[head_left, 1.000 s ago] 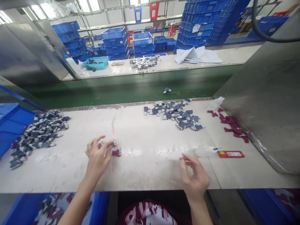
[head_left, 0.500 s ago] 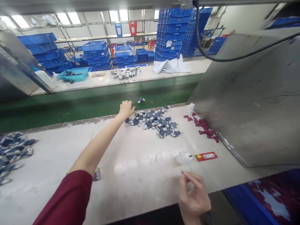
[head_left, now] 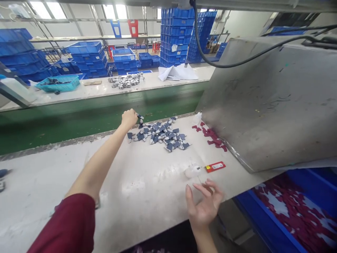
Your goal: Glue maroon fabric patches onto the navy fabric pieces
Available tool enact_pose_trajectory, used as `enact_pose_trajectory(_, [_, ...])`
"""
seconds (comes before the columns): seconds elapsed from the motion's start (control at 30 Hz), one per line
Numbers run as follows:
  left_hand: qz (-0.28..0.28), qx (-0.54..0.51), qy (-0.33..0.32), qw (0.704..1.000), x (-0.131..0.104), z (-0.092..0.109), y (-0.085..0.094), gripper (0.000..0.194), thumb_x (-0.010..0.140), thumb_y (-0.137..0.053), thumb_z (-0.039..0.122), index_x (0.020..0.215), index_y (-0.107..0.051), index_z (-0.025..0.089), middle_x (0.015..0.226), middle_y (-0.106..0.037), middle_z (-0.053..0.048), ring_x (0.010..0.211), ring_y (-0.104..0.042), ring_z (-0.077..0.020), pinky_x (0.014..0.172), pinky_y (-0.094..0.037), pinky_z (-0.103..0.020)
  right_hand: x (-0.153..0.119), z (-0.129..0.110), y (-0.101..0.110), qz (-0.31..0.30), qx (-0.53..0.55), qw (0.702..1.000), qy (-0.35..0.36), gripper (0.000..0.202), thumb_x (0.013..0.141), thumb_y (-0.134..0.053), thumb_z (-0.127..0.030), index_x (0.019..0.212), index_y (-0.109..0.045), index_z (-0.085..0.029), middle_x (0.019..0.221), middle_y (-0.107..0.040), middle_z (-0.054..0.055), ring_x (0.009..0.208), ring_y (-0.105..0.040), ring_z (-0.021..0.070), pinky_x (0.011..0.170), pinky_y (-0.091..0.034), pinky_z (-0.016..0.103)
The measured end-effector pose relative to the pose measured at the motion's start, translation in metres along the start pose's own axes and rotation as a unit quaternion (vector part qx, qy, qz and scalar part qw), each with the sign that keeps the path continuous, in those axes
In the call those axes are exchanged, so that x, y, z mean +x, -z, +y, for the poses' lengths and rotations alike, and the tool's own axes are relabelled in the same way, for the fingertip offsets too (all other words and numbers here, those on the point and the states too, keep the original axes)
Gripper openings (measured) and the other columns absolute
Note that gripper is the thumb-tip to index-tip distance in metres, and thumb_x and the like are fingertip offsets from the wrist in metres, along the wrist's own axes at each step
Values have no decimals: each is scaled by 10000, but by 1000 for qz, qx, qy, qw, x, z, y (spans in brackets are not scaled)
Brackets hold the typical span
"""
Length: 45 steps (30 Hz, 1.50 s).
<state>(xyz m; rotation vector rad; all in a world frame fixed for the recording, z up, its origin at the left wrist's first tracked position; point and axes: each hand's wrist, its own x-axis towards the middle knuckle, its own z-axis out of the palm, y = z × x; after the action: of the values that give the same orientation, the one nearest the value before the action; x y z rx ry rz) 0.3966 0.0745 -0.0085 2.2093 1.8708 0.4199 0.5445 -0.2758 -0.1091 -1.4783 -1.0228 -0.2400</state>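
Note:
My left hand [head_left: 129,118] reaches to the far edge of the table, its fingers closed on a dark blue and white piece [head_left: 140,116] at the green belt [head_left: 168,100]. Just right of and below that hand lies a loose pile of similar blue and white pieces [head_left: 162,133]. My right hand [head_left: 204,203] is palm up over the near edge of the table, fingers apart and nothing in it. Beyond it a small whitish translucent item [head_left: 192,170] lies beside a red card with a yellow patch [head_left: 215,167].
Dark red pieces [head_left: 213,137] lie against a metal housing [head_left: 263,102] at the right. A blue bin [head_left: 280,225] of red scraps stands below the table. Across the belt are a turquoise basket [head_left: 58,84], grey parts [head_left: 126,80] and white sheets [head_left: 179,72]. A black cable [head_left: 223,65] hangs overhead.
My left hand has closed on the piece that lay on the belt. The fingers of my right hand have spread from a pinch. The view has shifted to the right.

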Motion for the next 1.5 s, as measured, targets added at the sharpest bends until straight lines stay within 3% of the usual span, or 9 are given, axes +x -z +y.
enact_pose_trajectory(0.1, [-12,-31,-16,999,-51,-14,25,274,1001,-400,244,1061,-632,111,1094,-703,-115,1028,-629,-241,910,-479,-345,5,-1,-5,-80,-44,996,-16,131,864,-708,-274,974,-748,-213,1372,-434,146,1311,-435,374,929,-523,560])
enact_pose_trajectory(0.27, [-25,-138,-55,989,-183,-43,45,299,968,-376,430,886,-555,205,964,-676,-65,917,-614,-257,847,-471,-398,5,5,-15,-149,-77,985,-40,368,900,-654,-379,1235,-695,-233,1473,-400,148,1384,-397,393,1012,-483,594])
enact_pose_trajectory(0.4, [-117,-125,-23,985,-272,-55,27,303,937,-386,440,828,-564,221,917,-672,-63,960,-605,-305,908,-411,-512,1,10,-18,-147,-72,982,-95,470,894,-641,-457,1286,-669,-199,1497,-392,193,1373,-451,399,1030,-476,567])
enact_pose_trajectory(0.5, [-117,-124,29,985,-306,-55,5,290,945,-383,374,794,-578,221,926,-672,-66,989,-603,-313,898,-405,-521,2,11,-17,-154,-87,976,-130,556,868,-641,-546,1279,-678,-174,1400,-481,212,1336,-485,419,1037,-458,600])
enact_pose_trajectory(0.73, [29,-101,35,994,-325,-61,-27,206,940,-551,373,970,-654,197,1029,-677,-100,1030,-579,-329,919,-433,-529,-1,10,-11,-166,15,981,-98,601,784,-782,-476,1305,-636,-213,1184,-617,121,1138,-634,292,969,-556,496])
enact_pose_trajectory(0.87, [20,-138,-70,988,-327,-69,-34,395,833,-748,320,1202,-634,239,1196,-624,-103,1117,-554,-324,957,-460,-495,-13,-4,-13,-114,97,984,-97,656,728,-852,-367,1309,-588,-215,1033,-682,72,864,-691,207,808,-625,426])
enact_pose_trajectory(1.03, [31,-190,-99,976,-332,-65,-43,109,916,-652,184,1021,-643,215,1091,-673,-74,1040,-597,-268,901,-489,-423,-32,-24,-16,-74,181,970,-146,422,805,-775,-328,1187,-650,-197,814,-695,24,618,-666,158,603,-601,318])
enact_pose_trajectory(1.27, [4,-183,-120,976,-341,-59,-49,130,950,-629,189,1077,-603,202,996,-731,-48,924,-600,-246,829,-477,-414,-39,-38,-14,-200,196,952,-122,212,866,-672,-323,941,-769,-149,761,-740,81,616,-690,197,524,-546,287])
enact_pose_trajectory(1.5, [26,-167,-126,978,-340,-58,-52,149,915,-671,155,1046,-607,191,960,-732,-52,925,-564,-257,822,-474,-419,-36,-42,-16,-207,152,957,-138,183,861,-680,-296,869,-777,-142,731,-754,78,591,-701,190,518,-547,267])
